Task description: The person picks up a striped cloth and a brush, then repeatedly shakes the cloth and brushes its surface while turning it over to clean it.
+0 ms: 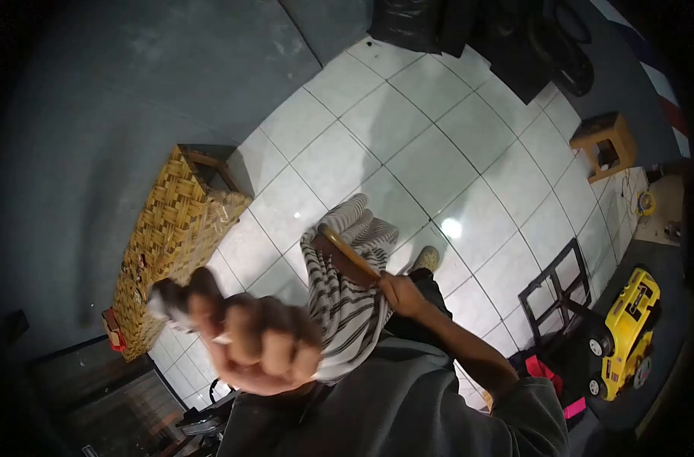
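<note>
My left hand (267,343) is raised close to the camera and blurred, its fingers curled shut. A pale grey-white piece (168,306) sticks out at its far left end; I cannot make out what it is. My right hand (400,293) grips the lower end of a wooden-backed brush (354,259) that seems to have brown bristles. The brush lies against a white cloth with dark stripes (347,324), bunched in folds in front of my body. Part of the cloth is hidden behind my left hand.
A woven bamboo basket (172,228) stands left on the white tiled floor (431,160). At right are a black frame (556,293), a yellow toy car (629,335) and a small wooden box (604,145). Dark bags (408,23) sit at the back. My shoe (427,259) shows below.
</note>
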A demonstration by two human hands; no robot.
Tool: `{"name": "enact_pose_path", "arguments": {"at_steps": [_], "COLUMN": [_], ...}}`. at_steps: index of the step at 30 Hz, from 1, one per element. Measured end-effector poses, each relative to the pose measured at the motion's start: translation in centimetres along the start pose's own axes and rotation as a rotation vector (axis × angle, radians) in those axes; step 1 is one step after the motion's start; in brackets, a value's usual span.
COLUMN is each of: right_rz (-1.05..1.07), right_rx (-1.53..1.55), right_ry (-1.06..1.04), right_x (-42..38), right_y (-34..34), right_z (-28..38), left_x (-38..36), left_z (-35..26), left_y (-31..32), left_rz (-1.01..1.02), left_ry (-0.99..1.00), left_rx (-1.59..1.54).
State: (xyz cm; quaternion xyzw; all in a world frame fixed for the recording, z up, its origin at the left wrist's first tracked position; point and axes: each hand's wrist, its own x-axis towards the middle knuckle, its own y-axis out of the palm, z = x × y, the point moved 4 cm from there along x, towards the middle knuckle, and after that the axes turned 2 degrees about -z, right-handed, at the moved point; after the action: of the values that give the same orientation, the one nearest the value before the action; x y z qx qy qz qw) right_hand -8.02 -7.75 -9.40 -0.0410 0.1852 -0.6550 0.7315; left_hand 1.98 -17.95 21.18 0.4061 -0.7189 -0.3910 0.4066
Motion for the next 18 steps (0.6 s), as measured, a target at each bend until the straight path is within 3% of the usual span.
{"name": "enact_pose_path", "arguments": {"at_steps": [1, 4, 7, 8, 9, 11, 13, 15, 18], "right_rz": [0.056, 0.248, 0.183, 0.038, 0.031, -0.133, -0.269, -0.308, -0.408], "right_rx": [-0.192, -0.612, -0.679, -0.416, -0.430, -0.306, 0.211, 0.120, 0.539], "right_ry": [0.150, 0.573, 0.706, 0.827, 0.820, 0.759, 0.749, 0.576, 0.056], "right_x": [0.9, -1.2, -5.7, -6.9, -6.4, -5.4, -3.9, -2.3, -0.9], "right_y": [0.8, 0.5, -1.9, -2.2, -2.9, -4.5, -6.0, -7.3, -7.3], "right_z": [-3.9, -17.1, -23.4, -26.1, -25.1, -20.0, -10.2, -2.2, 7.5], "left_x": [0.3, -0.5, -1.2, -1.5, -1.8, -1.9, -0.1, 1.2, 1.7], "left_z": [-1.2, -5.0, -5.2, -5.0, -4.7, -2.7, 0.0, 1.9, 4.6], "left_y": [0.9, 2.6, 2.2, 1.8, 1.3, -3.0, -5.7, -6.3, -8.2], "left_rz": [0.033, 0.084, -0.016, -0.054, -0.092, -0.325, -0.360, -0.343, -0.228], "left_ry": [-0.003, 0.005, 0.231, 0.305, 0.384, 0.246, 0.137, 0.105, -0.126], "left_rx": [-0.102, -0.029, 0.146, 0.195, 0.237, 0.480, 0.533, 0.591, 0.549]}}
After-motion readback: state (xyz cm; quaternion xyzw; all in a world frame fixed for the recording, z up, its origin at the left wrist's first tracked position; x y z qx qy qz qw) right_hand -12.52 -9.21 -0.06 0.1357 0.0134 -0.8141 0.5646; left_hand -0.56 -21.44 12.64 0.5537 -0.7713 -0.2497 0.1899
